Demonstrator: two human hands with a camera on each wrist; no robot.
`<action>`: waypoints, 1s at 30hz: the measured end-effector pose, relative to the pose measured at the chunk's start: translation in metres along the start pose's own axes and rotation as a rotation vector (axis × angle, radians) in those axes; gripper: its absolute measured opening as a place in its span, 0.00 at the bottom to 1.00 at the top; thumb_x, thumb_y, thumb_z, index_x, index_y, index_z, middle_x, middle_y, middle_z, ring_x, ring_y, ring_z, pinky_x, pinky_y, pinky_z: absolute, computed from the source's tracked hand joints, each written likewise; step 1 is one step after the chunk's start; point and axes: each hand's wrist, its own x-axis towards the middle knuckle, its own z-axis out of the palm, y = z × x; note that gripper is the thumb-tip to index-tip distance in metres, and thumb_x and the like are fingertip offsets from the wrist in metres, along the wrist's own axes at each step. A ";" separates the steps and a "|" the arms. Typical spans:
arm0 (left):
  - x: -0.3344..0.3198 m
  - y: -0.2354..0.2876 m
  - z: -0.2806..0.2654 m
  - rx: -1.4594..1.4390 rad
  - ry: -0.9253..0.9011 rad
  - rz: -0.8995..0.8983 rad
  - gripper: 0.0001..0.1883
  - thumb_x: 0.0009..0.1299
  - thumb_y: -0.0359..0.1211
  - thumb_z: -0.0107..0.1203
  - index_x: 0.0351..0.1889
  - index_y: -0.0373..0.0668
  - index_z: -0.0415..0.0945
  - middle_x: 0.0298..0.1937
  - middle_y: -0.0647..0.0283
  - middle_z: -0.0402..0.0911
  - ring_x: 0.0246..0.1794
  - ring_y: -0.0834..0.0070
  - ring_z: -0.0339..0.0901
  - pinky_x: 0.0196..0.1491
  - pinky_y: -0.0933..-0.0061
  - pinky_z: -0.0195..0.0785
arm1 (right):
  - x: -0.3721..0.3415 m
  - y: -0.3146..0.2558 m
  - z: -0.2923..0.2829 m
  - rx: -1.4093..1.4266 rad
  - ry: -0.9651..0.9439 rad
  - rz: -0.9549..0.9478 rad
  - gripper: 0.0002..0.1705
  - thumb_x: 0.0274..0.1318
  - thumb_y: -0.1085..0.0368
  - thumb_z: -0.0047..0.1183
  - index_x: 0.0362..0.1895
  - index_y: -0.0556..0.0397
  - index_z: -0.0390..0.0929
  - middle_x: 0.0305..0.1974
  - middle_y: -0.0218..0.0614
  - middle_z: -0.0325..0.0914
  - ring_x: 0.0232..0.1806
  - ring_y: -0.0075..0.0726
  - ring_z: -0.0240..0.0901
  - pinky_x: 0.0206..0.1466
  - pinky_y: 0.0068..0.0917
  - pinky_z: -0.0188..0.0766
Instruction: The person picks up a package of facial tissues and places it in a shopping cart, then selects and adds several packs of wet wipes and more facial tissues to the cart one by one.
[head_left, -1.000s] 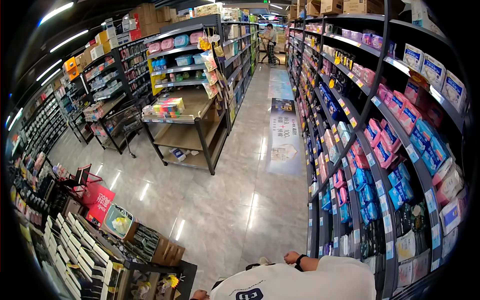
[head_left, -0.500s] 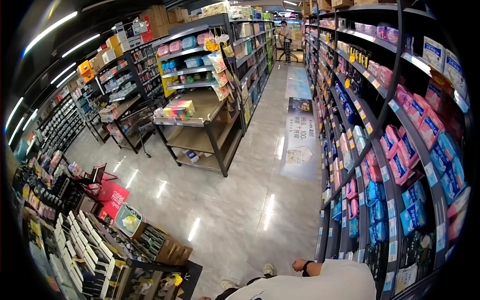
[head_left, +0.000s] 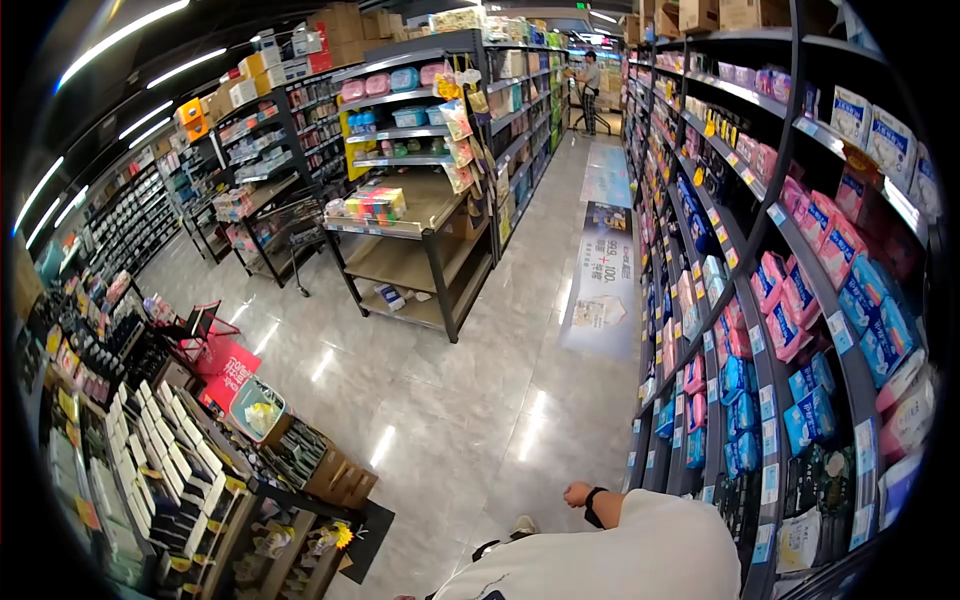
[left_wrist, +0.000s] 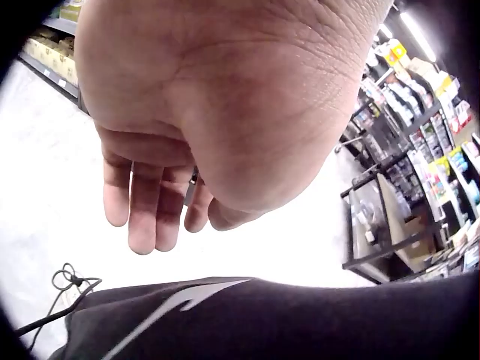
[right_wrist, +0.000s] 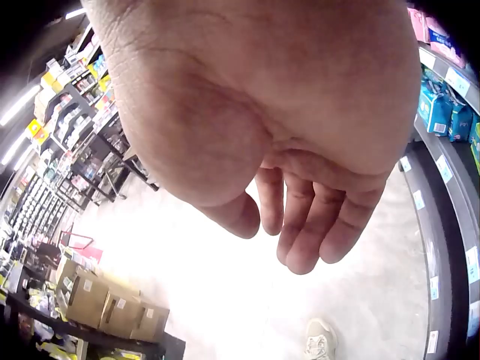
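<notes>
My right hand [right_wrist: 277, 127] hangs at my side with its fingers loosely curled and nothing in them. In the head view the same hand shows at the bottom, a dark band [head_left: 597, 508] round its wrist. It is nearest to the right-hand shelf, which is stocked with pink packs [head_left: 790, 318] and blue packs [head_left: 808, 418]. My left hand [left_wrist: 225, 105] hangs loosely too, over the pale floor and beside a dark trouser leg [left_wrist: 285, 319]. A small metallic piece, like a ring, shows among its fingers [left_wrist: 144, 210]. Only a sliver of that hand reaches the head view's lower edge.
A tiled aisle [head_left: 470, 400] runs ahead between shelves. A part-stocked shelf unit [head_left: 445, 275] stands to its left, and a low display [head_left: 160, 455] at the lower left. Cardboard boxes [right_wrist: 120, 311] sit there. Far down the aisle stands a person [head_left: 590, 92].
The head view has turned slightly left, so the shelf unit and aisle sit further right. My shoes show less than half a second ago. Both hands stay low.
</notes>
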 end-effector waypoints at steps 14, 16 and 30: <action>-0.231 -0.088 0.181 -0.794 0.145 -0.458 0.19 0.63 0.37 0.57 0.48 0.36 0.78 0.44 0.50 0.81 0.43 0.56 0.77 0.49 0.58 0.71 | -0.050 -0.191 0.140 -0.509 -0.305 -0.429 0.10 0.44 0.60 0.51 0.23 0.51 0.82 0.23 0.39 0.80 0.24 0.41 0.75 0.29 0.38 0.73; -0.275 -0.096 0.235 -0.788 0.156 -0.504 0.19 0.63 0.38 0.58 0.48 0.36 0.78 0.43 0.52 0.81 0.41 0.57 0.78 0.48 0.59 0.72 | -0.062 -0.225 0.156 -0.490 -0.380 -0.428 0.08 0.40 0.62 0.54 0.20 0.50 0.83 0.25 0.43 0.81 0.27 0.48 0.79 0.32 0.42 0.75; -0.407 -0.062 0.298 -1.720 1.000 -1.068 0.16 0.68 0.39 0.46 0.34 0.35 0.77 0.26 0.56 0.83 0.24 0.70 0.79 0.26 0.68 0.72 | 0.122 -0.363 0.372 -1.723 -0.957 -1.383 0.14 0.50 0.54 0.51 0.33 0.46 0.84 0.36 0.41 0.83 0.40 0.47 0.80 0.44 0.43 0.75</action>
